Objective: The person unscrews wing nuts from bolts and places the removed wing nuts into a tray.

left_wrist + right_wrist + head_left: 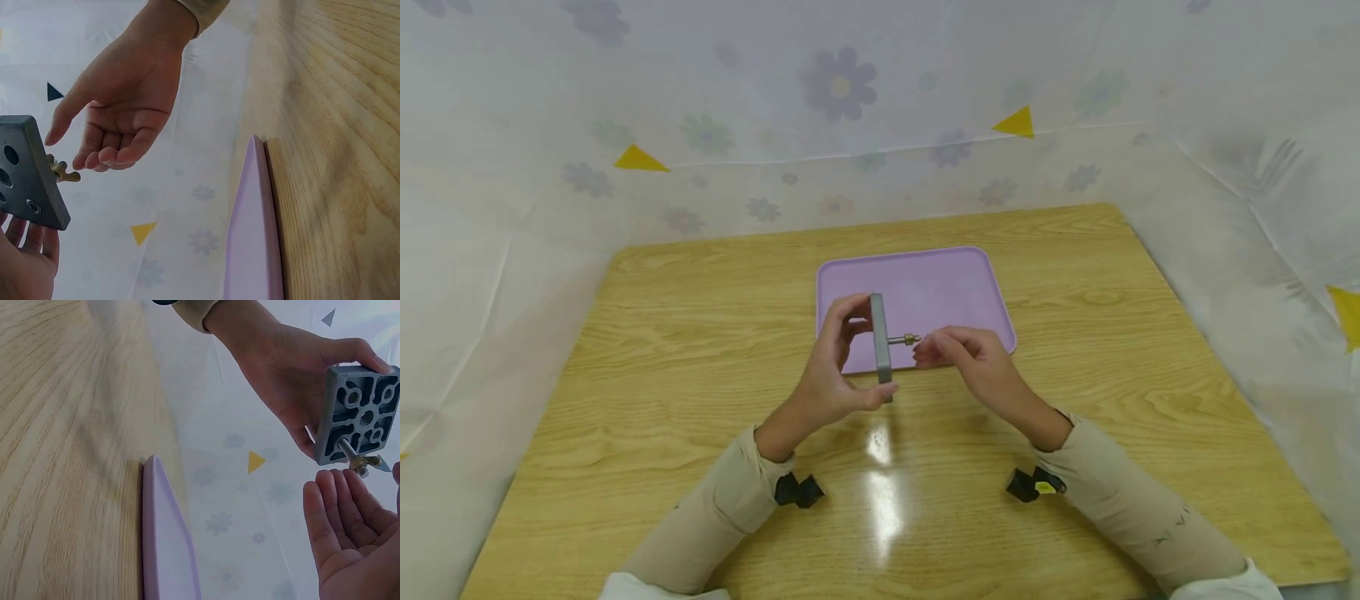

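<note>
My left hand (826,379) grips a grey rectangular metal plate (881,342) by its edges, thumb at the near end and fingers at the far end. It stands upright above the tray. In the right wrist view the ribbed face of the plate (337,419) shows round holes, and a threaded bolt (345,447) sticks out near one corner. A brass wing nut (364,464) sits near the bolt's free end. My right hand (981,362) is beside it, palm turned up and fingers loosely bent, fingertips right at the wing nut.
A shallow lilac tray (925,279) lies on the wood-grain table (700,333), beneath and beyond the hands. Flower-patterned white sheeting (760,100) with yellow triangles surrounds the table. Black devices (799,491) are strapped at both wrists.
</note>
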A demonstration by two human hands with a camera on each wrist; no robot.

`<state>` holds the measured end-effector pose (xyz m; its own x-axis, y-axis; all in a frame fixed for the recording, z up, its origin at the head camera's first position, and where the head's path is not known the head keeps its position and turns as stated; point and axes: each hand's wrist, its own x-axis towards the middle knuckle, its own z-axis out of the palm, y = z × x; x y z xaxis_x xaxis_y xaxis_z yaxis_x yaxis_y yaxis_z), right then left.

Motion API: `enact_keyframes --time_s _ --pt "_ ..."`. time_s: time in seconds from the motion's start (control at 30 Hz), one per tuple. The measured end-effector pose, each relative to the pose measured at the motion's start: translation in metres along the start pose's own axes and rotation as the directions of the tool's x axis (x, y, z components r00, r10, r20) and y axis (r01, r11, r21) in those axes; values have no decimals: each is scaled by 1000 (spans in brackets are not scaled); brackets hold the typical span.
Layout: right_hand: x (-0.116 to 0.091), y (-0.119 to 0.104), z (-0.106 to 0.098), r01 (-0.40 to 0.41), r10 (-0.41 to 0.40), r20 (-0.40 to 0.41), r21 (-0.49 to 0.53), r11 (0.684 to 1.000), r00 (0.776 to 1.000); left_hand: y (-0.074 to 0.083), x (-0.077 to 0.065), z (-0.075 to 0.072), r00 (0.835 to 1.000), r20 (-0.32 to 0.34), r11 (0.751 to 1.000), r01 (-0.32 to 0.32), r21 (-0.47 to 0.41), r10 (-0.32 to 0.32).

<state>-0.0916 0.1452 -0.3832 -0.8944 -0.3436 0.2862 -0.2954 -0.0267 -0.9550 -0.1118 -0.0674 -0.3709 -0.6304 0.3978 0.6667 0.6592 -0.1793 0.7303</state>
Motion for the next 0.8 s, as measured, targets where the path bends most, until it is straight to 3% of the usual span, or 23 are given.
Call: enact_keyframes --time_s 0.1,0.4,0.67,0.8 --pt "2 -1 3 14 -15 17 37 999 1000 -2 -1 0 1000 5 1000 -8 0 8" --pt "7 -3 7 -54 56 -36 49 997 998 -2 -2 -1 1000 27 1000 4 4 -5" --pt "10 -4 6 100 -100 1 13 995 995 -4 -3 -1 1000 28 1000 -1 1 1" --pt "8 -4 4 101 -101 1 20 995 995 -2 -2 -1 1000 20 1000 2 5 -2"
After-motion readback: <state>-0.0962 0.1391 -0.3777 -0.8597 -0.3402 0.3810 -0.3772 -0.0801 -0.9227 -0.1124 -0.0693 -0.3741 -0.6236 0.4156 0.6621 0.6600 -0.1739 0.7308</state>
